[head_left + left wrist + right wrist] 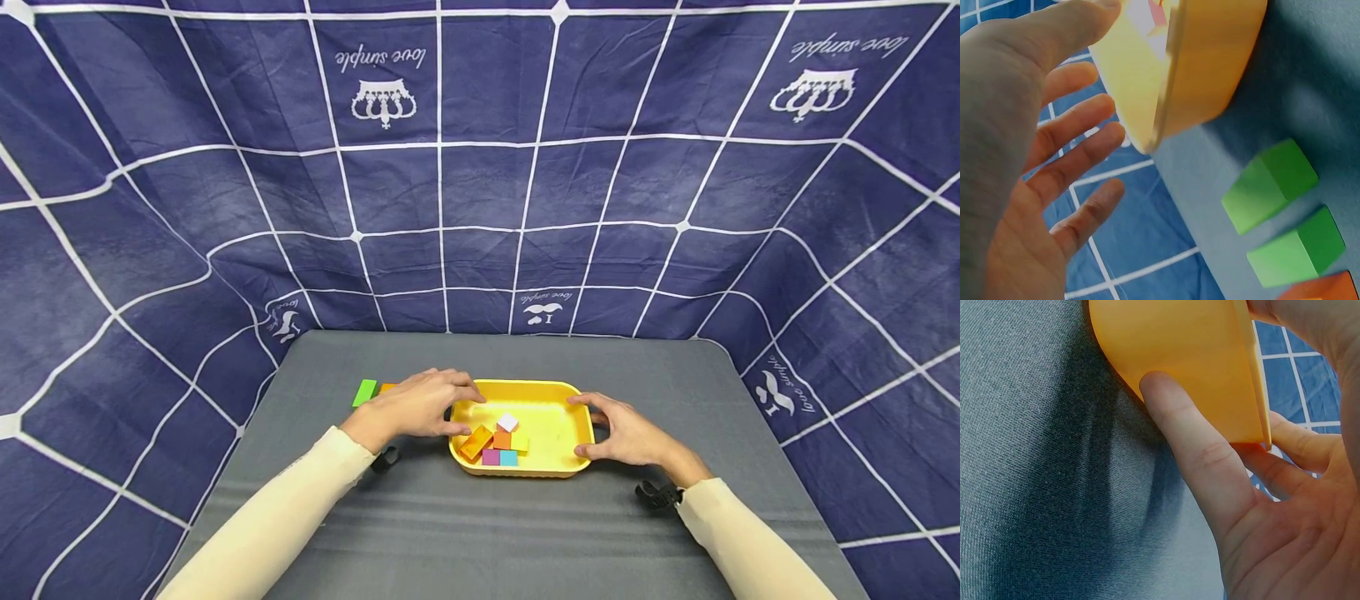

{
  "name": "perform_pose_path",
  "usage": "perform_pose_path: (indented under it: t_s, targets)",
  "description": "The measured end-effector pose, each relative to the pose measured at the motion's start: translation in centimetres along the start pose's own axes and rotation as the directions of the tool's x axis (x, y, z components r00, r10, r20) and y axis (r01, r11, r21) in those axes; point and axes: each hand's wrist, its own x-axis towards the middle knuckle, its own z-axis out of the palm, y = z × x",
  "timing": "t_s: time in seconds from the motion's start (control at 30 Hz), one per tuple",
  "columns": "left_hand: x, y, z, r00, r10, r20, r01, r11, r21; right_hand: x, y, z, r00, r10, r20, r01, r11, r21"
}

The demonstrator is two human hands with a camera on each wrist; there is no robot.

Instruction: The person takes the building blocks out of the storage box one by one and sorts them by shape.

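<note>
A yellow plastic tray [555, 421] with rounded corners stands on the grey cloth between my hands. In its left half lie several small blocks, among them an orange block [476, 442], a purple block [491, 457] and a blue block [508, 458]. My left hand [423, 404] hovers at the tray's left end, its fingers loosely spread and thumb over the rim. At the opposite end my right hand [630, 433] holds the tray, thumb and index finger over the rim; one finger [1179, 419] lies along the outer wall in the right wrist view.
Left of the tray, partly behind my left hand, green blocks [1272, 184] and an orange block [1325, 287] lie on the grey table [480, 542]. A dark blue curtain [480, 192] with white grid lines encloses the back and both sides.
</note>
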Motion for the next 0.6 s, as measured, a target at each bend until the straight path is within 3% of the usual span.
perform_pose_path:
  t_s: [0.2,0.4,0.6]
  targets:
    - [1.6,0.6,0.8,0.997,0.042,0.062,-0.043,0.999,0.010,0.1,0.1,0.1,1.000,0.024,-0.003,-0.024,1.000,-0.008]
    - [2.7,1.2,1.8,0.990,0.014,0.142,-0.016,1.000,0.013,-0.1,0.2,-0.1,1.000,0.021,-0.004,-0.021,1.000,-0.001]
    - [3.4,1.2,2.5,0.983,0.017,0.182,-0.027,0.998,0.048,-0.1,0.3,0.0,1.000,0.016,-0.008,-0.016,1.000,-0.010]
